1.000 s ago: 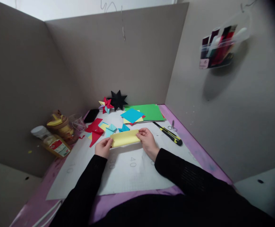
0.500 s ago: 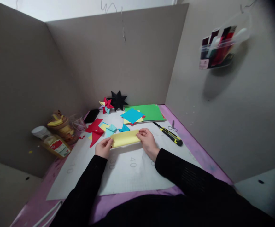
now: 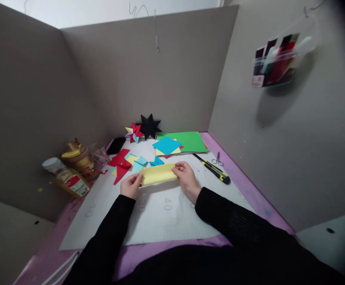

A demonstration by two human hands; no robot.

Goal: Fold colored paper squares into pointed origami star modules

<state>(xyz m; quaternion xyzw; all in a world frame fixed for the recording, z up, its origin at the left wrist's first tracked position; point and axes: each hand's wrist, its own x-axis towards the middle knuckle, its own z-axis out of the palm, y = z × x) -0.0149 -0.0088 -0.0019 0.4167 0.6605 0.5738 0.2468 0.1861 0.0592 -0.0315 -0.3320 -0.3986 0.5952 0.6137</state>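
A folded piece of yellow paper [image 3: 158, 174] is stretched between my two hands, above a white sheet [image 3: 154, 225] printed with numbers. My left hand [image 3: 131, 185] pinches its left end, and my right hand [image 3: 186, 180] pinches the right end between thumb and fingers. A lengthwise crease seems to run along the strip. Just behind it lie a folded blue paper piece [image 3: 156, 161] and a light-blue one [image 3: 141, 162]. Red folded paper [image 3: 122, 169] rests beyond my left hand.
A yellow-black utility knife [image 3: 215, 171] and small scissors [image 3: 218, 160] lie at right. Behind are square papers [image 3: 167, 145] on a green sheet [image 3: 194, 141], a black paper star [image 3: 150, 126] and a multicoloured one [image 3: 134, 132]. A glue bottle [image 3: 71, 180] and a phone [image 3: 116, 145] are at left.
The view has shifted very slightly. Both hands keep the same pinch on the yellow paper, and nothing else has visibly moved.
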